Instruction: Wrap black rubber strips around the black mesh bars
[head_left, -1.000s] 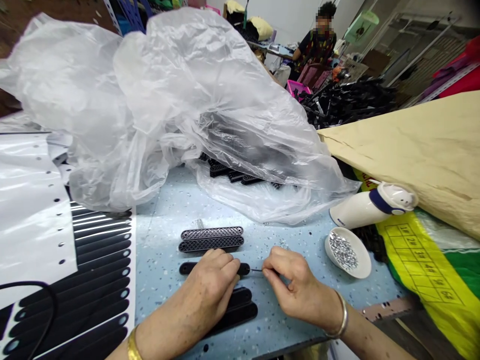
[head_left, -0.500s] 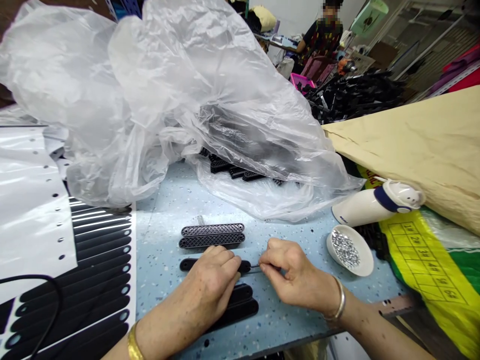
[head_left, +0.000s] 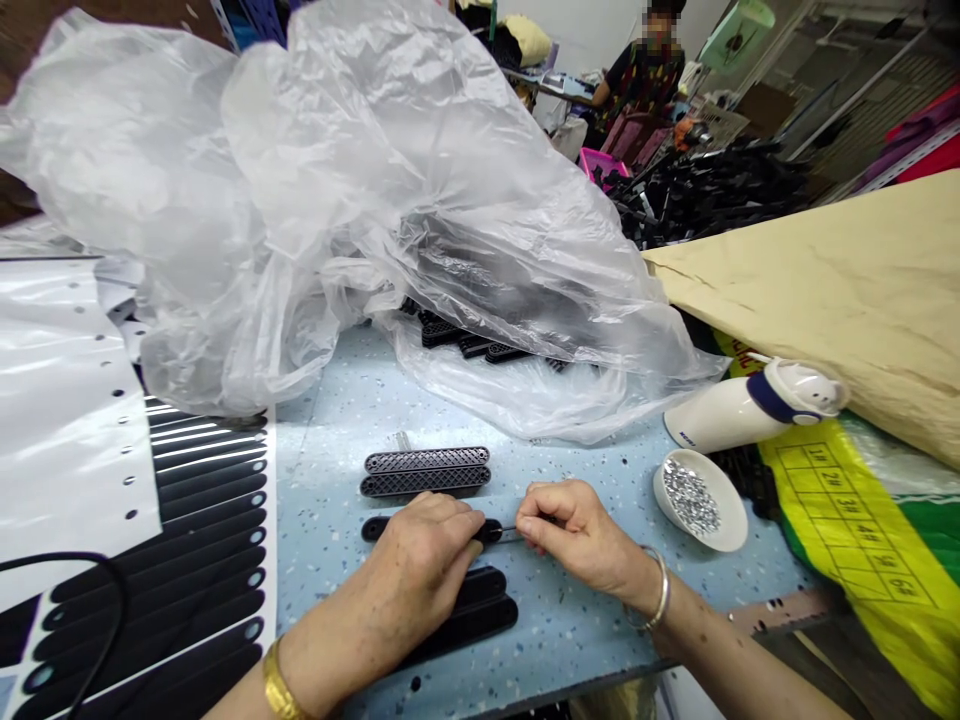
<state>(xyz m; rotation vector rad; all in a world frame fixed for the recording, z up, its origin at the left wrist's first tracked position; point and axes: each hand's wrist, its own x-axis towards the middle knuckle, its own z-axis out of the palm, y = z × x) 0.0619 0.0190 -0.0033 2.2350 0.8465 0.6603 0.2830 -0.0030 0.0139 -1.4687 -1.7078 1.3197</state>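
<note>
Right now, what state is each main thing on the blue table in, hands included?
Left hand, resting on long black strip
Right hand, pinching thin metal piece
White round bowl, holding silver bits
White, navy-banded bottle, lying sideways
Translucent plastic bag, crumpled
Two black lattice-faced strips, side by side

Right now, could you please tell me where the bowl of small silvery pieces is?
In the head view, the bowl is on the right side of the table, just below the white bottle.
</note>
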